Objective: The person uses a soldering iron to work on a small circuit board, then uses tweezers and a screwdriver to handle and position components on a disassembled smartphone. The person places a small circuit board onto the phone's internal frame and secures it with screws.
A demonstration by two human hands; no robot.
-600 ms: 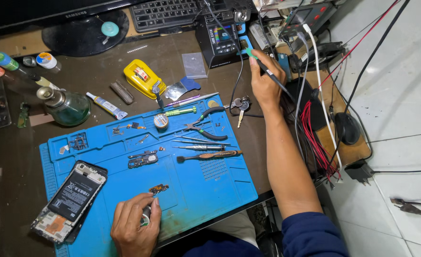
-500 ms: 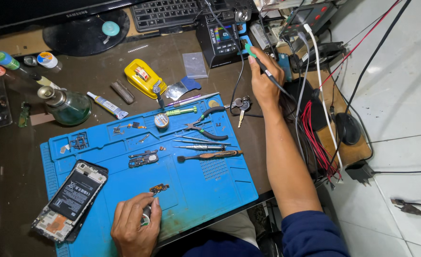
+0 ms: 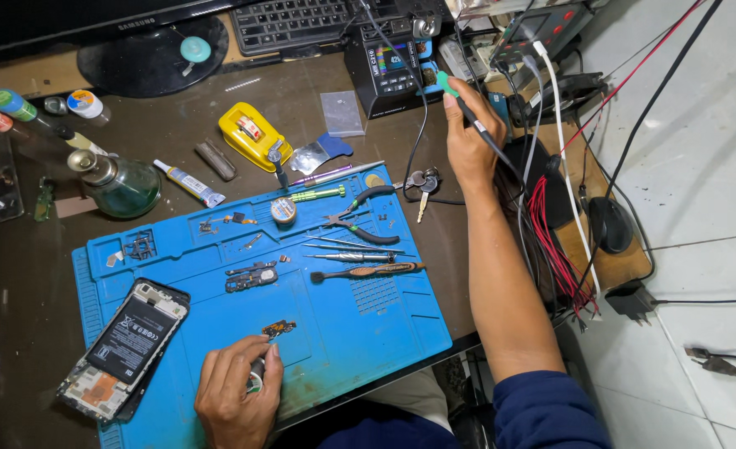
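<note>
From the head camera, the right hand (image 3: 468,141) is closed around a slim black soldering iron with a green collar (image 3: 466,111), held up near the dark soldering station with a lit screen (image 3: 389,71) at the far edge of the brown counter (image 3: 301,116); its black cable trails back past the wrist. The left hand (image 3: 235,395) rests on the blue silicone work mat (image 3: 368,333), fingers curled round a small dark, round-ended object that is mostly hidden. Just beyond its fingertips lies a tiny dark circuit board with gold contacts (image 3: 278,328). An opened black smartphone (image 3: 127,345) lies to the left of that hand, well apart from the iron.
</note>
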